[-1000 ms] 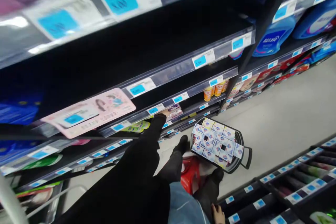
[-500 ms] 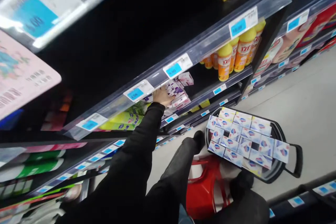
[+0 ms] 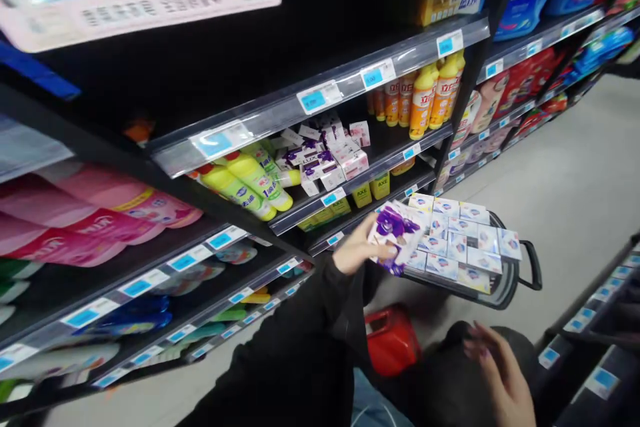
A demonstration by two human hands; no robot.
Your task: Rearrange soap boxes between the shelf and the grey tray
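My left hand [image 3: 361,247] is closed around white-and-purple soap boxes [image 3: 395,233], held out just over the near-left end of a black basket [image 3: 507,293]. How many boxes are in the grip I cannot tell. White soap boxes [image 3: 457,247] with blue and red logos are laid in rows across the basket's top. Low at the bottom right, my right hand [image 3: 503,370] hangs above my knee, fingers stretched and apart, holding nothing. More white-and-purple LUX boxes [image 3: 320,157] lie in a loose pile on the shelf to the left.
Yellow-green bottles [image 3: 245,183] lean left of the LUX pile, and orange bottles with yellow caps [image 3: 430,97] stand to its right. A red stool [image 3: 393,340] is below me between my legs. Another shelf edge [image 3: 575,333] borders the aisle floor [image 3: 585,193] at right.
My left hand has come out of the shelf pile with soap boxes and moved right to the basket. My right hand has come into view. The camera has turned and tilted.
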